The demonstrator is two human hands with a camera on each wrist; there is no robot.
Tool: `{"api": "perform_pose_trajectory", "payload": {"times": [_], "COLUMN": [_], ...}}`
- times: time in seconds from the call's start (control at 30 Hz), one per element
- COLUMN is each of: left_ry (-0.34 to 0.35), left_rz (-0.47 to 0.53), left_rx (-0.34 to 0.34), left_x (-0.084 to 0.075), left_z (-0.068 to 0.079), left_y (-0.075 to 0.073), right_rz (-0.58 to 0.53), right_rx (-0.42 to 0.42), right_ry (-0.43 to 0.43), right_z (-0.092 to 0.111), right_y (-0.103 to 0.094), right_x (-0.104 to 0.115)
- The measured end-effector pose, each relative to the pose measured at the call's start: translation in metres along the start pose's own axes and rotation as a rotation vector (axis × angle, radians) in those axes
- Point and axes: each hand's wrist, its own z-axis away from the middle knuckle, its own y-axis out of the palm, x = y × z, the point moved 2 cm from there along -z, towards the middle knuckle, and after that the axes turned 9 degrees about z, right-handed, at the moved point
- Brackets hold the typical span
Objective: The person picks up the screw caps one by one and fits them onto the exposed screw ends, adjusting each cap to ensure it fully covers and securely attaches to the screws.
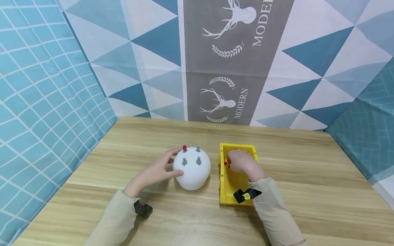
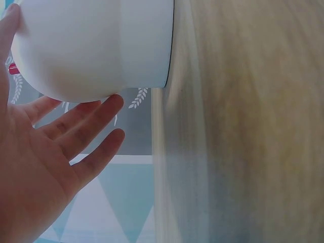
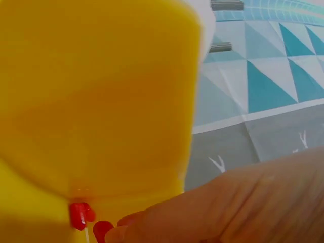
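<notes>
A white, round-topped body (image 1: 192,174) stands on the table with metal posts (image 1: 198,160) rising from its top. A red cap (image 1: 184,148) sits on the back left post. My left hand (image 1: 158,169) rests at its left side, thumb toward the front and fingers toward the back. In the left wrist view those fingers (image 2: 83,126) are spread and fairly straight, their tips at the white wall. My right hand (image 1: 241,163) reaches down into a yellow bin (image 1: 222,191). Its fingertips overlap a small red cap (image 3: 103,231); I cannot tell whether they pinch it. Another red piece (image 3: 79,215) lies beside it.
The wooden table (image 1: 307,177) carries the bin just right of the white body, with a narrow gap between them. Behind the table hangs a patterned cloth (image 1: 215,68); a blue tiled-pattern cloth (image 1: 40,102) hangs at the left. Dark wrist cameras (image 1: 143,209) sit on both sleeves.
</notes>
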Motion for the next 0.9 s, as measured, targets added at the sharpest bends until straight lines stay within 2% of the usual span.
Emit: {"api": "perform_pose_trajectory", "payload": {"times": [0.4,0.67,0.9], "left_ry": [-0.005,0.001,0.015], "left_rz": [0.019,0.020,0.013], "left_rx": [-0.001,-0.002,-0.007], "left_x": [0.001,0.003,0.004], "left_z": [0.000,0.001,-0.001], "left_y": [0.000,0.001,0.001], "right_rz": [-0.023,-0.020,-0.067], "right_rx": [-0.085,-0.245,-0.296], "right_ry": [-0.028,-0.051,-0.057], "right_z": [0.010,0.017,0.019], "right_y": [-0.013,-0.023,-0.030], "right_x": [-0.001,0.001,0.005]}}
